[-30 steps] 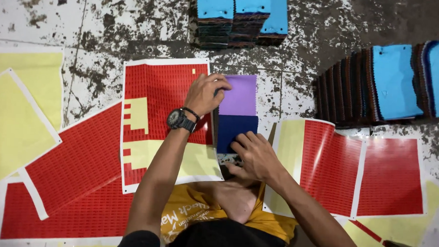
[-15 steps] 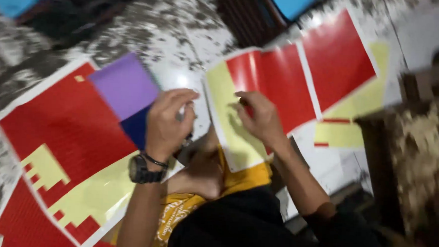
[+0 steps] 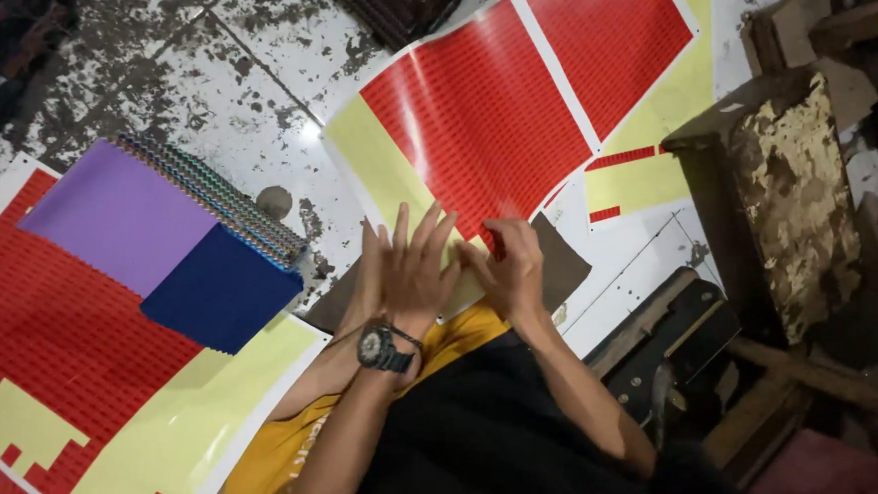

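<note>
Both hands meet at the near edge of a large red sticker sheet with a yellow backing margin (image 3: 475,129), which lies flat on the stained, speckled floor (image 3: 229,56) just in front of the person's knees. The left hand (image 3: 413,266), a dark wristwatch (image 3: 382,347) on its wrist, has its fingers spread and flat on the sheet, while the right hand (image 3: 508,266) curls its fingertips at the red edge, though whether it pinches a sticker cannot be told. To the left, a stack of spiral-bound notebooks with purple and navy covers (image 3: 174,248) rests on another red and yellow sheet (image 3: 63,358).

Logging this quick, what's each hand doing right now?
Left hand: open, fingers spread, resting at the edge of the red sheet.
Right hand: fingers curled at the same edge; grip cannot be told.
</note>
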